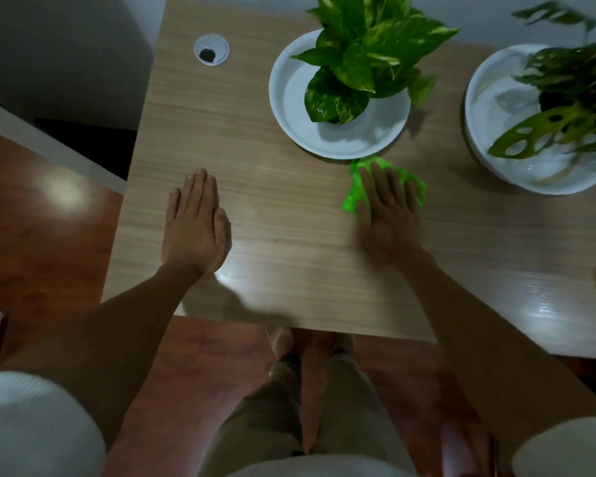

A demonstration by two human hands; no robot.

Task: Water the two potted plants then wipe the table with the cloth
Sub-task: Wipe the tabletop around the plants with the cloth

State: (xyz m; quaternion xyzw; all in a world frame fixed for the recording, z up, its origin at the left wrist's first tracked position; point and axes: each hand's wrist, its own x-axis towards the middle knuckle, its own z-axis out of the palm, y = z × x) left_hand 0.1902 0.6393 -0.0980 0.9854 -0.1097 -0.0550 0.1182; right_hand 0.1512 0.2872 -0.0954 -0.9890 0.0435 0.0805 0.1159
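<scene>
A: Head view: pressing the cloth flat under the right hand, just beside the near plant's saucer.

B: Left hand lying open, empty, on the table. Cloth looking soft, light; bunching likely, so pinning by the middle.

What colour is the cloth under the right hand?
Bright neon green. The cloth shows around the flat right hand in the head view, the only view.

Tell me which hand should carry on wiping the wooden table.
Right. The right hand lies flat on the bright green cloth, pressing it to the light wooden table just in front of the nearer white saucer. The left hand rests flat and empty on bare wood, well apart from the cloth.
</scene>
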